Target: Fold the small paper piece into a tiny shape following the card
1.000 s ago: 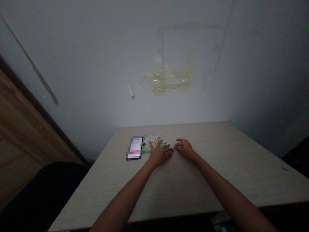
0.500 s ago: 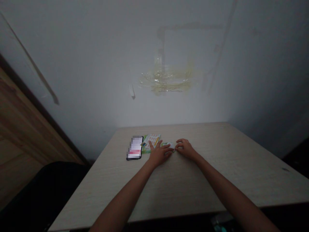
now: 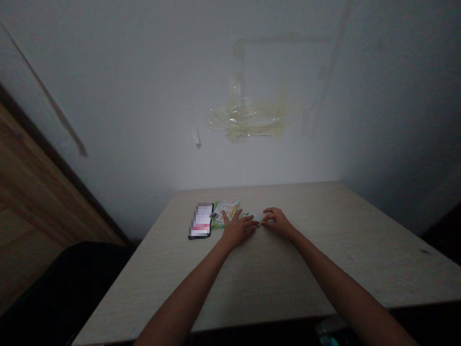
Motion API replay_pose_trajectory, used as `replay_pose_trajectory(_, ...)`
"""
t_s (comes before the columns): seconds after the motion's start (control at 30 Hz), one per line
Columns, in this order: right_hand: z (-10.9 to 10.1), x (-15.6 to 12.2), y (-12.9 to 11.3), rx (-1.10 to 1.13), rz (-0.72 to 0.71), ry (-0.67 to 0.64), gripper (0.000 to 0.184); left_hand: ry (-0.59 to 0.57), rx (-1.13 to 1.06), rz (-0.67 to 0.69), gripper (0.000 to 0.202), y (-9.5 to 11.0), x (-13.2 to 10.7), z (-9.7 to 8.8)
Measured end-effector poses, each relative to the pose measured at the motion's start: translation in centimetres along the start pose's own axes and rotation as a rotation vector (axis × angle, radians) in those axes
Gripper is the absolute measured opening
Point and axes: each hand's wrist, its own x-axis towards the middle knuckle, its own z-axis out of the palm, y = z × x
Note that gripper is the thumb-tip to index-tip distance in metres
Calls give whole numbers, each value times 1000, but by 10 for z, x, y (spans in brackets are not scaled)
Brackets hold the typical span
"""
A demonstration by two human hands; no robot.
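Small card (image 3: 253,216): lay flat on the table, well to the right of the phone (image 3: 201,221), past the leaflet, and was caught between both hands.
Right hand (image 3: 275,221): sat farthest right of the phone, fingers curled in narrow, thumb and forefinger tips closed on the card's right edge.
Left hand (image 3: 236,229): lay palm down and wide just right of the phone, fingers spread. The fingertips rested on the card's left end and the thumb reached back onto the leaflet.
Change in the last second: almost none. The card kept its place right of the phone, and the left hand stayed pressed flat. The right fingertips only edged slightly further from the phone along the card's rim.
What the change showed: the card was pinned and gripped rather than lifted, and neither hand had left the table.
Leaflet (image 3: 226,208): green and white print, touching the phone's right side and partly under the left thumb. Its text was too small to read.
Phone: lay face up with the screen lit, at the left end of the row.
Table (image 3: 324,250): pale wood grain, running out on every side of the phone.
Wall (image 3: 144,96): rose behind the phone, with yellowed tape remnants (image 3: 248,117) above and to its right.
Dark shape (image 3: 68,283): lay below and left of the phone, off the table edge, too dim to identify.
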Motion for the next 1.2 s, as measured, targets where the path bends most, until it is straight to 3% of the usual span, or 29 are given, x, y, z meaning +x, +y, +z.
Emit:
replay_pose_trajectory(0.2, 3, 2, 3, 5, 5, 38, 8, -17, 21, -9, 28, 1, 0, -1)
replay_pose_trajectory(0.6, -1, -1, -2, -64, -82, -5, 6, 4, -1, 1, 27, -1, 0, 1)
replay_pose_trajectory(1.2, 3, -1, -1, -23, -9, 70, 8, -42, 31, -1, 29, -1, 2, 0)
